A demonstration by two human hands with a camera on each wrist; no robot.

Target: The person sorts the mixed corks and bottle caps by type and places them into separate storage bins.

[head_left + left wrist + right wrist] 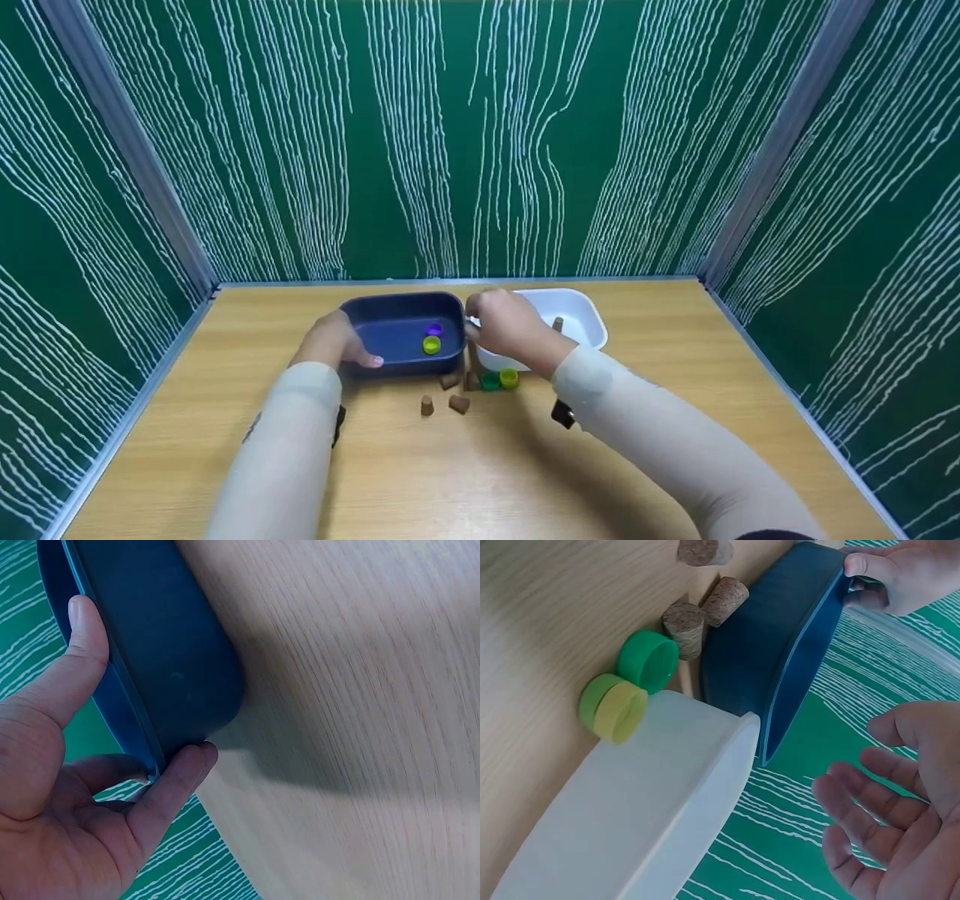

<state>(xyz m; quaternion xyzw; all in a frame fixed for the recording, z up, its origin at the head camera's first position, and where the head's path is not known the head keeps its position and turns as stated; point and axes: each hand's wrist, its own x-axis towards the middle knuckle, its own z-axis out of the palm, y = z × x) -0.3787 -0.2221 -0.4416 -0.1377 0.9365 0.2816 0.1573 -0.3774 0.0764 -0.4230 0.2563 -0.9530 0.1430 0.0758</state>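
My left hand grips the left end of a dark blue tub, thumb over the rim and fingers at the outer corner in the left wrist view. Inside that tub lie a purple bottle cap and a yellow-green cap. My right hand is above the spot where the blue tub meets a white tub. In the right wrist view its fingers are loosely bent, with nothing between them. A cork shows in the white tub, part of which my right hand hides.
A green cap and a yellow cap lie at the white tub's front wall. Several corks are on the table before the tubs, among them a standing cork and a tipped cork. Green patterned walls enclose the table.
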